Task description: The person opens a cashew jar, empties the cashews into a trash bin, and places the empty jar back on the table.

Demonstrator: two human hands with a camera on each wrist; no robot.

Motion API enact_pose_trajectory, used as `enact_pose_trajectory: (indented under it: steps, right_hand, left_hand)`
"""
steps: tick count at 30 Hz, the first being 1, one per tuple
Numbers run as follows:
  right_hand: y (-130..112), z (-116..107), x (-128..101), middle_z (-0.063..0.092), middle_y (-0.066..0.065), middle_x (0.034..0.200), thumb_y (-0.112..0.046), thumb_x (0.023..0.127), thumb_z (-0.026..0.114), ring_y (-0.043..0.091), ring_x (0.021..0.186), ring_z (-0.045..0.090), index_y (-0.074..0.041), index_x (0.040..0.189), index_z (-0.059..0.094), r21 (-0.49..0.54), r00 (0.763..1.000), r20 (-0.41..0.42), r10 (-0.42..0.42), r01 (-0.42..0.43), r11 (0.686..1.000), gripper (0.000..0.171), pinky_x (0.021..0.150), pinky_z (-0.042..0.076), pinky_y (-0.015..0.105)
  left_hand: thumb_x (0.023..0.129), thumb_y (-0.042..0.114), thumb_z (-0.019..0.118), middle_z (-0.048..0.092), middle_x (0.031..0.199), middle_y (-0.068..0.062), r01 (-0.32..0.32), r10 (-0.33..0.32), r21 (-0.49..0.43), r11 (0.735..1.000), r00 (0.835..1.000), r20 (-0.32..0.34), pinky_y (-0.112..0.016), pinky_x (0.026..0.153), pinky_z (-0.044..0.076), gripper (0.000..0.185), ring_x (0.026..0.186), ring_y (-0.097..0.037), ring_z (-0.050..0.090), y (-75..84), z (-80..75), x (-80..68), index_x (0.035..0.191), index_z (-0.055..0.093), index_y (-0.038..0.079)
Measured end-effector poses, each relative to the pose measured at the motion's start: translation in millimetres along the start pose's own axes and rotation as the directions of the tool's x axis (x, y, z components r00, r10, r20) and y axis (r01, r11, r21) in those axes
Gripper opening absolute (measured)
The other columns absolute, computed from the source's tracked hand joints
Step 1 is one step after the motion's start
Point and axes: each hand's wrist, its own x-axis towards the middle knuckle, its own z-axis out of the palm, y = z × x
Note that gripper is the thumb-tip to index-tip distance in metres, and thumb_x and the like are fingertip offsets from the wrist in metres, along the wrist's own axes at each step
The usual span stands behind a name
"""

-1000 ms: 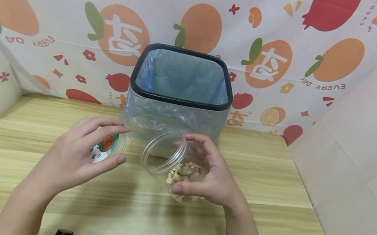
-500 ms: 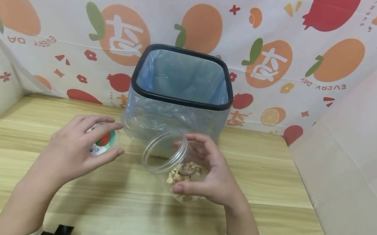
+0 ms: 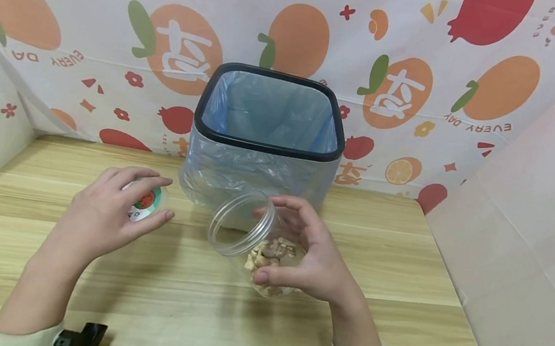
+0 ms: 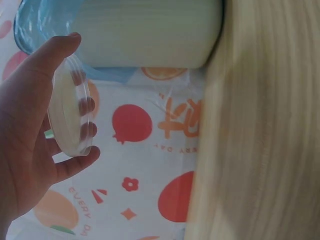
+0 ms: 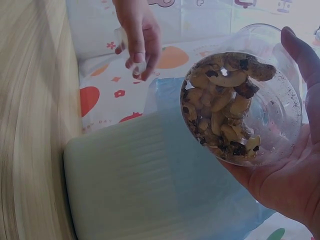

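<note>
left hand [image 3: 103, 214] holds lid [image 3: 145, 205]; right hand [image 3: 308, 256] — jar [image 3: 253, 240]

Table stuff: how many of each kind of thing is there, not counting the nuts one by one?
Jars: 1, a clear jar with nuts inside, in the right hand
Lids: 1, a lid held by the left hand
Bins: 1, a bin lined with a blue bag
Total: 3

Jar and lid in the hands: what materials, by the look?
Jar: likely clear glossy plastic; nuts show through the wall, neck is threaded. Lid: translucent plastic, fingers visible through it, printed sticker on top. Right hand holds the jar, left hand the lid.
</note>
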Motion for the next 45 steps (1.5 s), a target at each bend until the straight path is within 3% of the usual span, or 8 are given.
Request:
enact_pose_trajectory:
  steps: [16,33,45]
  right_hand:
    - [-0.5,0.5,0.9,0.061,0.018,0.134,0.012,0.062,0.088,0.037,0.121,0.061,-0.015,0.141,0.044,-0.005,1.000,0.003,0.010,-0.010,1.000,0.094,0.106,0.047,0.042]
    - [-1.2,1.6,0.7,0.063,0.010,0.133,0.012,0.062,0.088,0.028,0.120,0.062,-0.016,0.141,0.044,-0.016,1.000,0.001,0.024,-0.024,1.000,0.094,0.106,0.047,0.040]
    - [-1.3,1.0,0.2,0.060,0.020,0.133,0.012,0.062,0.087,0.037,0.121,0.061,-0.014,0.141,0.044,-0.006,1.000,0.007,0.003,-0.003,1.000,0.094,0.106,0.047,0.041]
  left_hand:
    - [0.082,0.049,0.078,0.061,0.127,-0.005,0.132,-0.131,0.002,0.991,0.983,0.128,-0.065,0.072,0.050,0.050,0.114,-0.036,0.053,-23.2,11.7,-6.0,0.124,0.068,0.024]
    - [0.083,0.050,0.076,0.061,0.123,-0.010,0.161,-0.158,-0.007,0.987,0.976,0.152,-0.062,0.067,0.052,0.049,0.106,-0.039,0.054,-38.3,24.0,-11.3,0.122,0.068,0.022]
    - [0.085,0.051,0.074,0.061,0.125,-0.014,0.199,-0.196,0.002,0.980,0.960,0.198,-0.062,0.071,0.052,0.049,0.106,-0.041,0.054,-47.7,30.3,-16.4,0.123,0.067,0.021]
